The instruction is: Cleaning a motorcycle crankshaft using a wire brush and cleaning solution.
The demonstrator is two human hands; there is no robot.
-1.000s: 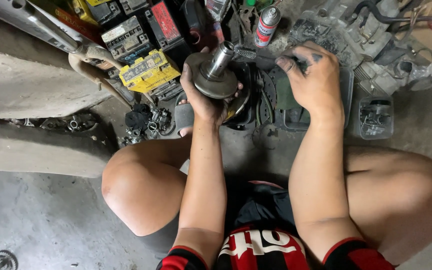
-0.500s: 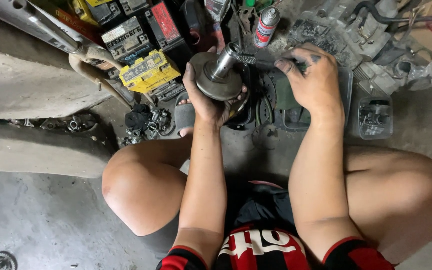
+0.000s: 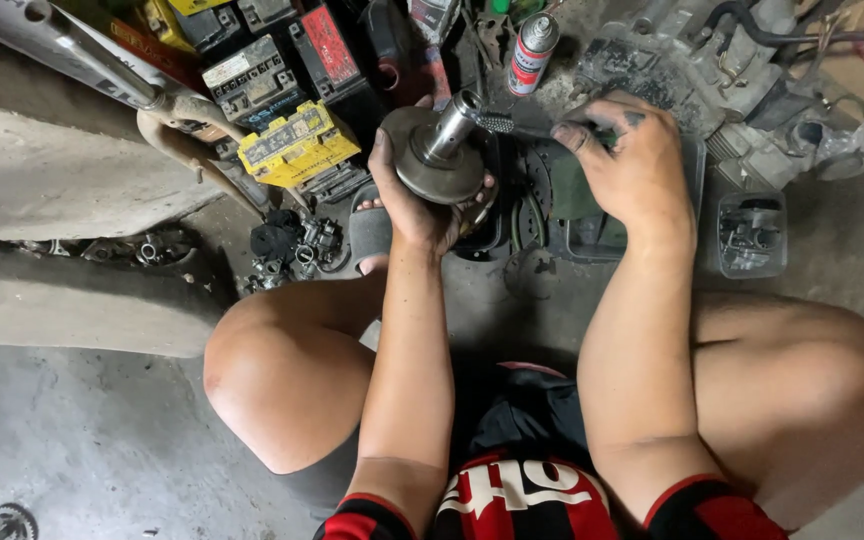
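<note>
Here, left hand (image 3: 417,205): grip closed under round metal hub (image 3: 439,155), shaft tilted toward the brush.
Right hand (image 3: 632,165): grip pinching small wire brush (image 3: 497,123), bristles touching shaft for scrubbing.
Behind grip: spray can (image 3: 530,54).

At 12 o'clock stood a spray can (image 3: 531,53) with a red-and-white label. At 10 o'clock lay a yellow battery (image 3: 297,146), a grey battery (image 3: 250,76) and a black battery with a red label (image 3: 327,47).

view: your one head camera | facing: steeply down over your knees (image 3: 287,385) | range: close, arm's reach | floor (image 3: 72,450) fills edges
</note>
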